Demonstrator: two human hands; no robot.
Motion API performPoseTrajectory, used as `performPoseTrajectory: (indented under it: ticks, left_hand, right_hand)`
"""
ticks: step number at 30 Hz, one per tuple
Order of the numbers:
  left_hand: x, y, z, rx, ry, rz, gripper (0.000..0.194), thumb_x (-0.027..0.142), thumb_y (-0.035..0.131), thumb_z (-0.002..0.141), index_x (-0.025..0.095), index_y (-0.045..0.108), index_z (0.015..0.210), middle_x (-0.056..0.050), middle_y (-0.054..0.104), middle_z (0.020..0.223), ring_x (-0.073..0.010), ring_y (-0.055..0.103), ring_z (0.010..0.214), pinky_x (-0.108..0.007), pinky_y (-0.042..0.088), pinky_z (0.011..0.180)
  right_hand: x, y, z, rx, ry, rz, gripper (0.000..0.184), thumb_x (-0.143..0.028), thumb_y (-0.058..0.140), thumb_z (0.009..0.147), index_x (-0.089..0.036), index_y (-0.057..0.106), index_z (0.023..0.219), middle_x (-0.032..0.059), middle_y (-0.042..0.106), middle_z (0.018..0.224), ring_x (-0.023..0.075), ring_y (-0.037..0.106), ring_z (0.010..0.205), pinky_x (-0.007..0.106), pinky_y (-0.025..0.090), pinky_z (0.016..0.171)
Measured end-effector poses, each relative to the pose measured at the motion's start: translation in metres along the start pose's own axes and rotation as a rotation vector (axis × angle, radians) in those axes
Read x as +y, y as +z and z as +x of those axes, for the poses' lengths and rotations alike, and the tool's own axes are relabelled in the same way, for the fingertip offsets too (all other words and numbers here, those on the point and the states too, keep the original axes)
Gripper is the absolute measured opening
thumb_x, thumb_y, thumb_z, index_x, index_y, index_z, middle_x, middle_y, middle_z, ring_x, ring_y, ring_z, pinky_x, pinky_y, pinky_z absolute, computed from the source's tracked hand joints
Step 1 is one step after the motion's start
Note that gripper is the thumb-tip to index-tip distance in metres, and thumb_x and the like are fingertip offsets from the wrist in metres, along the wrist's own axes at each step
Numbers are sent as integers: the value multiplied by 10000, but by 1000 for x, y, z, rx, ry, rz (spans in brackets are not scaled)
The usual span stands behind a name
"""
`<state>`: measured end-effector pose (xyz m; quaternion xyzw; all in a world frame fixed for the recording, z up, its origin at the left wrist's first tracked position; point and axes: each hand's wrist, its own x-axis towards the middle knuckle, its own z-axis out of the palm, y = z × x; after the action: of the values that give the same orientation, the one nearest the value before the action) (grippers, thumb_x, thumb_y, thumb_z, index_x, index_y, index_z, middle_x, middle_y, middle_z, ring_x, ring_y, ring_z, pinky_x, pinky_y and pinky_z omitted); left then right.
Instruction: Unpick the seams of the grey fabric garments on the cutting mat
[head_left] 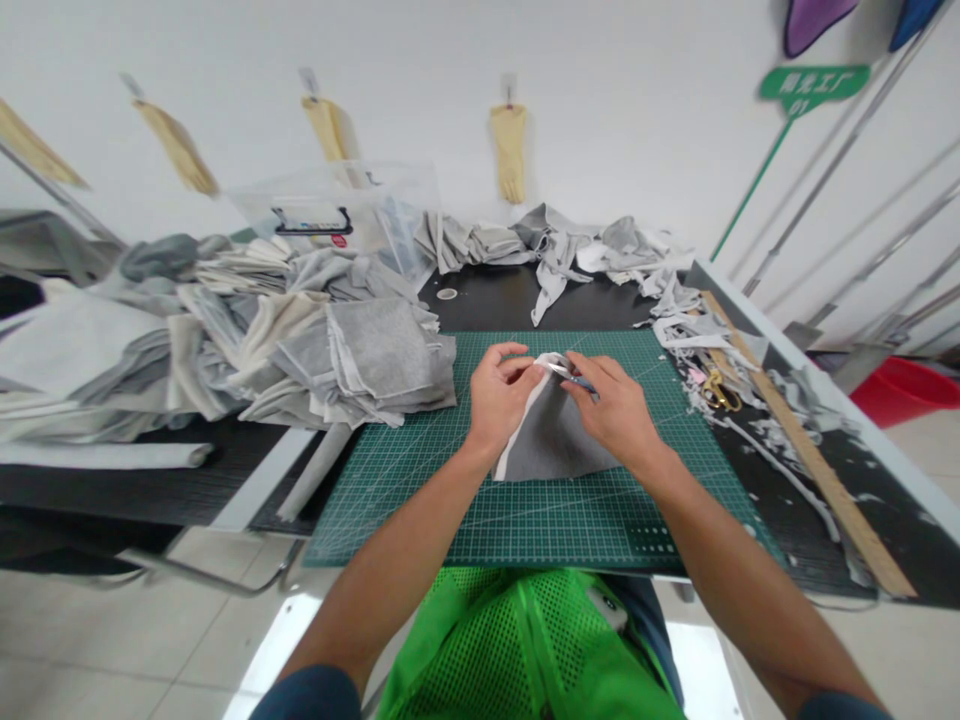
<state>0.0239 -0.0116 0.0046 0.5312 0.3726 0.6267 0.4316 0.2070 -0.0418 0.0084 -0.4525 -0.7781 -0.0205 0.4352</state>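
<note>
A grey piece of cloth with a white edging strip lies on the green cutting mat, its far end raised between my hands. My left hand pinches the white edge at the cloth's upper left corner. My right hand is closed round a small blue-grey tool at the cloth's far edge. Its tip meets the white strip close to my left fingertips. Whether it is a blade or a seam ripper I cannot tell.
Heaped grey and white cloths cover the left side, before a clear plastic box. More scraps lie at the back. On the right are a wooden ruler, gold-handled scissors and shreds. A red bucket stands beyond the table.
</note>
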Motion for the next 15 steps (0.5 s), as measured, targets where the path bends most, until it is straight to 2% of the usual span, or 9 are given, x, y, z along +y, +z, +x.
performPoseTrajectory:
  ticks: [4, 15]
  left_hand:
    - [2, 2, -2, -10, -4, -11, 473, 374, 856, 759, 199, 587, 1107, -45, 782, 880, -163, 731, 749, -260, 542, 685]
    - [3, 7, -10, -54, 14, -18, 504, 363, 854, 772, 219, 552, 1148, -44, 788, 913, -179, 756, 818, -301, 579, 783]
  right_hand:
    - [1, 2, 0, 59, -32, -23, 421, -372, 577, 1029, -198, 630, 1408, 149, 708, 1177, 283, 661, 1094, 461, 558, 992]
    - [-3, 3, -1, 58, -15, -7, 399, -369, 554, 1039, -234, 653, 1402, 140, 714, 1183, 289, 664, 1113, 488, 561, 1008]
